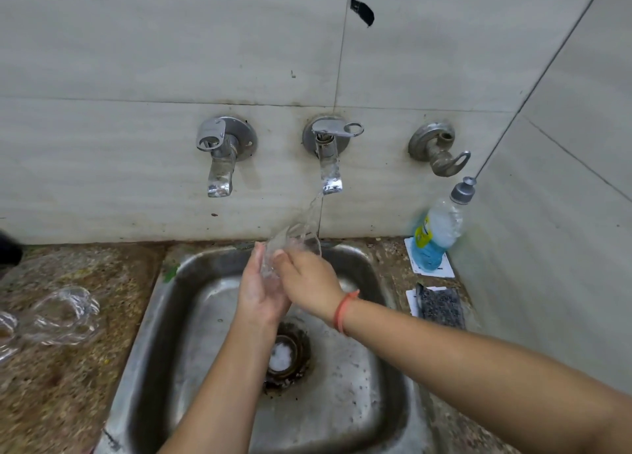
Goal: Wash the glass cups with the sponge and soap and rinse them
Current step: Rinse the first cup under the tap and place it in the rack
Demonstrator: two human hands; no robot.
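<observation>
Sink [393, 402], stainless, with foam collected at its drain [285, 356]. Glass cup [297, 239], held tilted above the basin, mouth turned up into the water stream [313, 210]. It is cradled from below by the left hand [260, 293], fingers curled about its base, and gripped at the side by the right hand [307, 282], thumb pressed to the wall. Rinsing of this cup is judged under way. Further glass cups [65, 313] are laid on the counter [68, 385] at left; whether they are washed cannot be told. Sponge [441, 304] and soap bottle [436, 238] are set aside at right. Middle tap [330, 166], running.

Room low in sink [359, 368]; taps [330, 156] behind, glass cups [65, 311] left, soap bottle [436, 234] right.
</observation>
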